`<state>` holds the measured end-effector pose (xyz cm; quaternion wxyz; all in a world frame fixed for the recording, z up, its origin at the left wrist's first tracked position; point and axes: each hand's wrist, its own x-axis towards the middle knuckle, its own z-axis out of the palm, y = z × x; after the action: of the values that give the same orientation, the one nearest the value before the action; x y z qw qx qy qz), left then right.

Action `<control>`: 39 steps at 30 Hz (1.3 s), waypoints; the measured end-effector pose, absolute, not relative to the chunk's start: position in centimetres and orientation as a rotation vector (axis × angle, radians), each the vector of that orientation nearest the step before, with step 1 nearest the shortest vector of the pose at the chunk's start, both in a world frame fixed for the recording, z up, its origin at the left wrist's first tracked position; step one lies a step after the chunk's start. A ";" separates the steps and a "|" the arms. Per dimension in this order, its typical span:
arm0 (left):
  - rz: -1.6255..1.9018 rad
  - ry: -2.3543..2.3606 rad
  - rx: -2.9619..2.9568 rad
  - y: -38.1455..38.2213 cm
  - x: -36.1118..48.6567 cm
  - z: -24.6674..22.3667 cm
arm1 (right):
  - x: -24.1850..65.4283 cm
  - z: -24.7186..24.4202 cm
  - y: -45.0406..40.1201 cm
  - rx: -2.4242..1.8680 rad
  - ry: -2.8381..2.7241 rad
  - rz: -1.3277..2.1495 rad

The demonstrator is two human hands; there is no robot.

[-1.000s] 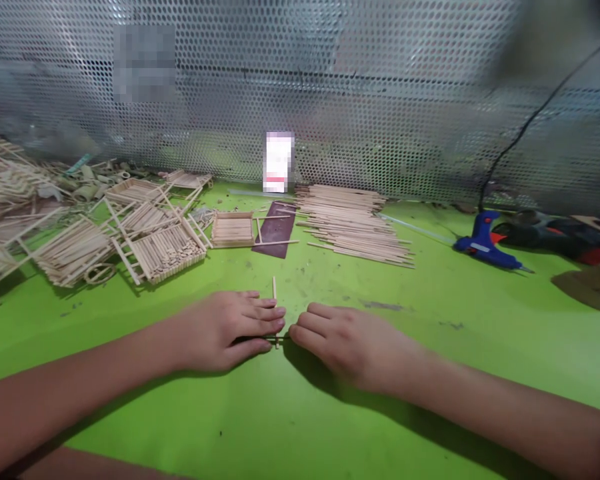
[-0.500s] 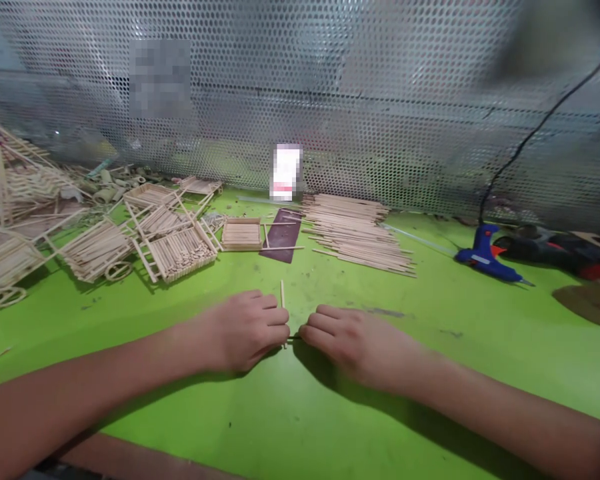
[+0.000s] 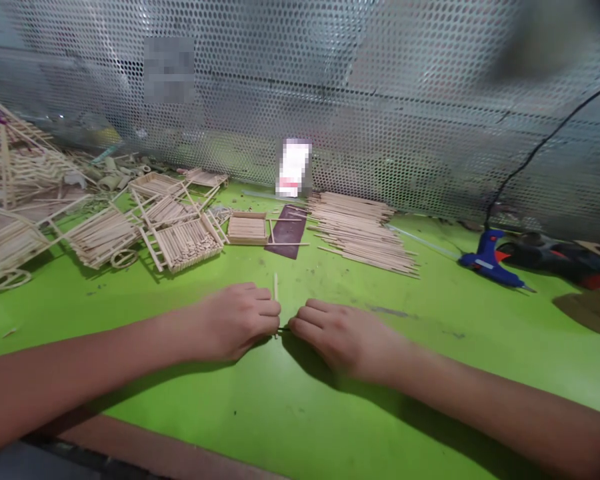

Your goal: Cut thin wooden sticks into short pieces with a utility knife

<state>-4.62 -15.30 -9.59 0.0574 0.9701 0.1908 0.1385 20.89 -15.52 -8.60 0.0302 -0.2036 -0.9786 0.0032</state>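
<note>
Wooden stick (image 3: 275,288) against left grip (image 3: 235,320)

Front: thin stick (image 3: 275,288) between your left hand (image 3: 230,320) and right hand (image 3: 340,337).
Left of you: stick carts (image 3: 100,237) piled on the bench (image 3: 300,407).
Ahead: stick tray (image 3: 247,228), mat (image 3: 286,231) just right of it, then stick pile (image 3: 360,233).
Right of you: glue gun (image 3: 490,259).
Behind everything: perforated metal screen (image 3: 380,133).

One left hand (image 3: 235,320), one right hand (image 3: 343,340), one upright wooden stick (image 3: 275,287) between. Green bench (image 3: 300,400) carries one blue hot glue gun (image 3: 489,260), one dark mat (image 3: 286,230), one pile loose sticks (image 3: 360,233), one small stick tray (image 3: 247,228). One perforated metal screen (image 3: 430,100) behind.
</note>
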 end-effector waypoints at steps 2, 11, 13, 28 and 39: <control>0.410 0.630 2.917 -15.5 -5.5 -9.5 | 20.0 -8.8 -15.3 -0.613 -3.030 -0.035; 0.535 0.919 2.776 -16.6 -6.9 -10.2 | 19.6 -8.7 -15.3 -0.578 -3.076 -0.179; 0.531 0.908 2.767 -16.5 -7.2 -10.2 | 20.0 -8.6 -15.4 -0.601 -3.058 -0.209; 0.355 0.741 2.696 -15.8 -7.2 -9.8 | 20.8 -9.0 -15.3 -0.619 -3.024 -0.073; 0.386 0.765 2.691 -15.9 -7.5 -9.8 | 20.3 -9.0 -15.0 -0.601 -3.017 -0.043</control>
<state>-7.49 -15.90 -9.77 0.1580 0.9409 0.2673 0.1351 20.32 -15.02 -8.99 0.0323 -0.1952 -0.9801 -0.0139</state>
